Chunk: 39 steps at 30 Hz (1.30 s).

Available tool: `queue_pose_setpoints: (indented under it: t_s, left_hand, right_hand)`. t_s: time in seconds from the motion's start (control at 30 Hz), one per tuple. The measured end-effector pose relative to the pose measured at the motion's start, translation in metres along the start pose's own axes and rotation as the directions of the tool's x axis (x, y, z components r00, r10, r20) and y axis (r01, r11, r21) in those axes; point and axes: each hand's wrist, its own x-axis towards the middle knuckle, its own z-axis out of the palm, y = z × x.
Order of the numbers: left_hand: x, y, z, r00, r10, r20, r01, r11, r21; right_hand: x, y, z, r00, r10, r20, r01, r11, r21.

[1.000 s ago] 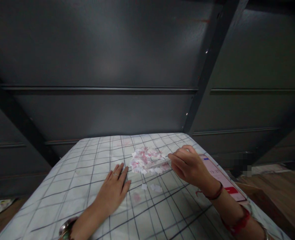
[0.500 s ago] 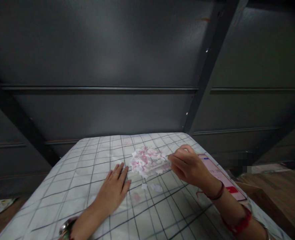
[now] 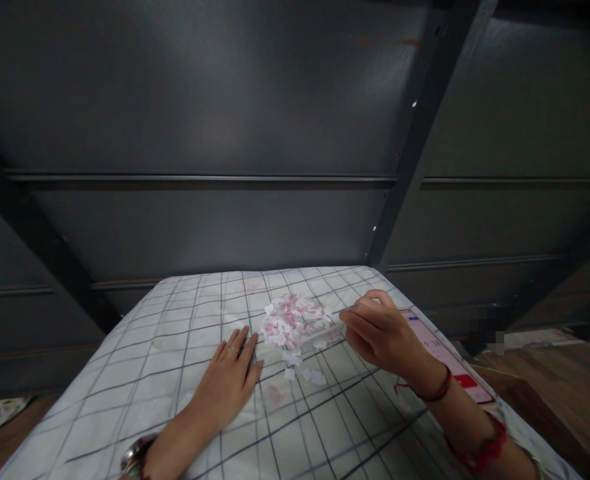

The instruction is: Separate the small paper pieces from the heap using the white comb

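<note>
See a thin, pale, seemingly translucent strip over the four-o'clock side of heaped white-and-pink paper scraps, pinched endwise by the right hand. Find the left hand flat at eight o'clock, fingers slightly apart. Judge the strip light, stiffish, probably slippery; hold by that end.

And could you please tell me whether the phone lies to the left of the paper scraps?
No, the phone lies to the right of the paper scraps, partly hidden by the right hand.
</note>
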Motion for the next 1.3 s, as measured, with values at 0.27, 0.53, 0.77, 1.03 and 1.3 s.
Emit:
queue_pose_setpoints:
  t_s: [0.27,0.53,0.77,1.03,1.3]
  left_hand:
    - [0.0006,0.0022,-0.0035,1.0,-0.003,0.018,0.003,1.0,0.0]
    - [0.0006,0.0031,-0.0052,0.999,-0.006,0.032,0.005,1.0,0.008]
    - [-0.0001,-0.0004,-0.0012,1.0,-0.002,0.007,0.002,1.0,-0.009]
    - [0.0006,0.0011,-0.0028,0.999,-0.009,0.034,0.009,1.0,-0.009]
    - [0.0,-0.0005,0.0015,1.0,0.005,-0.008,-0.005,1.0,-0.005]
  right_hand:
    - [-0.0013,-0.0012,0.0004,1.0,-0.026,-0.014,0.027,0.999,0.021]
    - [-0.0029,-0.0023,0.0026,0.999,-0.012,-0.029,0.013,1.0,0.013]
    - [-0.0013,-0.0049,0.004,1.0,0.0,-0.005,0.0,1.0,-0.006]
    - [0.0003,-0.0063,0.0048,0.999,-0.04,-0.024,0.04,0.999,0.005]
    - [-0.0012,0.0015,-0.002,0.998,0.009,-0.057,-0.006,0.998,0.058]
